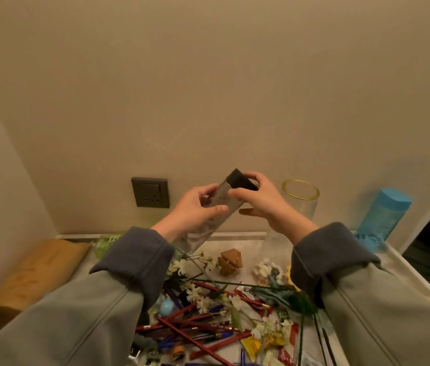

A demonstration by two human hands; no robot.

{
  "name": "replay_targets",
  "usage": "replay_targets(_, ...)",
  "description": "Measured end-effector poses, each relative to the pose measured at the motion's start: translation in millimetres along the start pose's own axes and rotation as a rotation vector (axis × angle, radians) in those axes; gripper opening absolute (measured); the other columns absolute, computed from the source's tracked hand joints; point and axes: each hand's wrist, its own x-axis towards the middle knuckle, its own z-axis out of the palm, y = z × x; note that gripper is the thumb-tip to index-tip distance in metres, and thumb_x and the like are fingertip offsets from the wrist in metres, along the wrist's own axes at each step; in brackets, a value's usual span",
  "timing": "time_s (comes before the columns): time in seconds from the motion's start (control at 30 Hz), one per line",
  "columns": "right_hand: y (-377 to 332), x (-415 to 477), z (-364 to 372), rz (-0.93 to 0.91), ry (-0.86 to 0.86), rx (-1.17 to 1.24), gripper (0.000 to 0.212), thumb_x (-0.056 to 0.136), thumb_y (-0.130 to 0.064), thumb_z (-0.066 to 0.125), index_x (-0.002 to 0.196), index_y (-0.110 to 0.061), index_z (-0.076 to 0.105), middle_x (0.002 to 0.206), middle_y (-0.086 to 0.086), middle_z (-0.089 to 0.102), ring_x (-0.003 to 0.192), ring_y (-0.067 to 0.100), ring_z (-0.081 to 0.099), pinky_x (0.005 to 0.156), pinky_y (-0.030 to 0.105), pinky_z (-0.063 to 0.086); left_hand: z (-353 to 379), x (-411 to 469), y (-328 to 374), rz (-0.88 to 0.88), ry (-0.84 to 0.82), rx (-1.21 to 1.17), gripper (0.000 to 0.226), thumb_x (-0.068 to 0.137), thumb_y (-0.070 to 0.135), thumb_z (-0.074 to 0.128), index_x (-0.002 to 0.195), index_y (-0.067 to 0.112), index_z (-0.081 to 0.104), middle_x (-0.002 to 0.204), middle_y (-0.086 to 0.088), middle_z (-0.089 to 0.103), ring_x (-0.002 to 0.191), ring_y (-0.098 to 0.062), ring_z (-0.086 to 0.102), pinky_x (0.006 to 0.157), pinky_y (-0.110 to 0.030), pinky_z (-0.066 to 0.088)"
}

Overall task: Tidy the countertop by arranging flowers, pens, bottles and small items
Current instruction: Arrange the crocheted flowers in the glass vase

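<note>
I hold a clear bottle point(217, 204) with a black cap point(240, 179) tilted above the countertop. My left hand point(195, 210) grips its body. My right hand point(258, 199) wraps its fingers around the cap end. Below, on the marble countertop point(245, 243), lies a heap of red pencils and blue pens point(198, 326), white artificial flowers point(195, 294) with green stems, and candy wrappers point(258, 342). A clear glass vase with a gold rim point(301, 194) stands behind my right hand. A blue bottle point(382, 215) stands upright at the right.
A wooden puzzle block point(231, 261) sits mid-counter, a crocheted flower point(269, 273) to its right. A brown paper bag point(31, 273) lies at the left, a green item point(105, 243) behind it. A dark wall socket point(150, 192) is on the wall. The counter edge drops off at the right.
</note>
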Motion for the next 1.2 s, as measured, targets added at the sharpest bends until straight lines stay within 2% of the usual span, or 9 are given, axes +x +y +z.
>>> replay_targets(0.07, -6.8, 8.7, 7.1, -0.092, 0.027, -0.006, 0.065, 0.078, -0.015, 0.077, 0.134, -0.022, 0.045, 0.127, 0.002, 0.052, 0.104, 0.018, 0.058, 0.082, 0.037, 0.058, -3.3, 7.3, -5.6, -0.001, 0.043, -0.046, 0.062, 0.085, 0.02, 0.072, 0.141, 0.026, 0.045, 0.129, 0.005, 0.056, 0.119, -0.013, 0.052, 0.096, -0.028, 0.046)
replay_targets(0.17, -11.6, 22.9, 14.4, -0.203, 0.067, -0.108, 0.072, 0.072, -0.011, 0.081, 0.134, -0.022, 0.046, 0.121, -0.004, 0.05, 0.109, 0.017, 0.055, 0.087, 0.035, 0.055, -5.4, 19.6, -16.7, -0.021, 0.082, -0.104, 0.067, 0.084, 0.017, 0.073, 0.143, 0.026, 0.041, 0.137, 0.005, 0.051, 0.125, -0.012, 0.047, 0.097, -0.029, 0.041)
replay_targets(0.3, -3.4, 37.0, 21.0, -0.235, 0.049, -0.204, 0.077, 0.069, -0.008, 0.081, 0.136, -0.02, 0.045, 0.12, -0.006, 0.048, 0.107, 0.014, 0.052, 0.074, 0.016, 0.046, -3.2, 32.7, -33.1, -0.058, 0.091, -0.122, 0.07, 0.081, 0.013, 0.075, 0.142, 0.021, 0.042, 0.139, 0.003, 0.05, 0.128, -0.014, 0.044, 0.097, -0.029, 0.039)
replay_targets(0.5, 19.8, 48.5, 30.2, -0.178, -0.02, -0.282, 0.079, 0.067, -0.007, 0.082, 0.136, -0.02, 0.045, 0.12, -0.006, 0.049, 0.109, 0.017, 0.054, 0.082, 0.026, 0.05, 2.3, 37.2, -60.7, -0.151, 0.073, -0.112, 0.069, 0.077, 0.013, 0.08, 0.137, 0.016, 0.045, 0.126, 0.004, 0.054, 0.118, -0.014, 0.051, 0.093, -0.028, 0.043)
replay_targets(0.6, 29.6, 51.5, 34.5, -0.161, -0.044, -0.328, 0.083, 0.067, -0.007, 0.083, 0.138, -0.02, 0.043, 0.126, -0.004, 0.049, 0.112, 0.017, 0.053, 0.089, 0.031, 0.052, 5.8, 38.0, -71.3, -0.191, 0.061, -0.11, 0.069, 0.075, 0.012, 0.081, 0.134, 0.012, 0.045, 0.126, 0.001, 0.056, 0.117, -0.016, 0.053, 0.092, -0.028, 0.044)
replay_targets(0.73, 38.0, 55.0, 39.1, -0.148, -0.068, -0.359, 0.085, 0.067, -0.008, 0.084, 0.14, -0.019, 0.041, 0.131, -0.002, 0.049, 0.113, 0.015, 0.05, 0.089, 0.028, 0.048, 7.8, 38.1, -82.6, -0.211, 0.063, -0.1, 0.067, 0.075, 0.011, 0.081, 0.131, 0.012, 0.045, 0.117, 0.006, 0.055, 0.112, -0.014, 0.053, 0.085, -0.023, 0.043)
replay_targets(0.93, 46.0, 57.1, 43.0, -0.139, -0.126, -0.387, 0.087, 0.068, -0.004, 0.081, 0.143, -0.016, 0.039, 0.134, 0.002, 0.048, 0.111, 0.013, 0.047, 0.09, 0.025, 0.045, 11.8, 38.3, -96.9, -0.239, 0.065, -0.083, 0.063, 0.074, 0.01, 0.082, 0.12, 0.02, 0.041, 0.111, 0.011, 0.05, 0.112, -0.013, 0.05, 0.09, -0.025, 0.041)
replay_targets(1.1, 50.0, 56.8, 42.0, -0.109, -0.136, -0.353, 0.092, 0.068, -0.001, 0.081, 0.146, -0.016, 0.034, 0.136, 0.003, 0.048, 0.114, 0.014, 0.049, 0.088, 0.025, 0.043, 11.9, 38.2, -98.9, -0.251, 0.067, -0.085, 0.068, 0.074, 0.012, 0.082, 0.126, 0.019, 0.04, 0.117, 0.008, 0.051, 0.115, -0.014, 0.05, 0.092, -0.026, 0.042)
replay_targets(1.2, 50.8, 54.5, 41.1, -0.075, -0.151, -0.335, 0.094, 0.069, 0.0, 0.08, 0.148, -0.017, 0.031, 0.137, 0.004, 0.05, 0.125, 0.021, 0.049, 0.094, 0.03, 0.045, 11.5, 36.0, -95.7, -0.258, 0.068, -0.062, 0.078, 0.072, 0.017, 0.083, 0.135, 0.016, 0.037, 0.127, 0.004, 0.051, 0.117, -0.013, 0.048, 0.092, -0.026, 0.042)
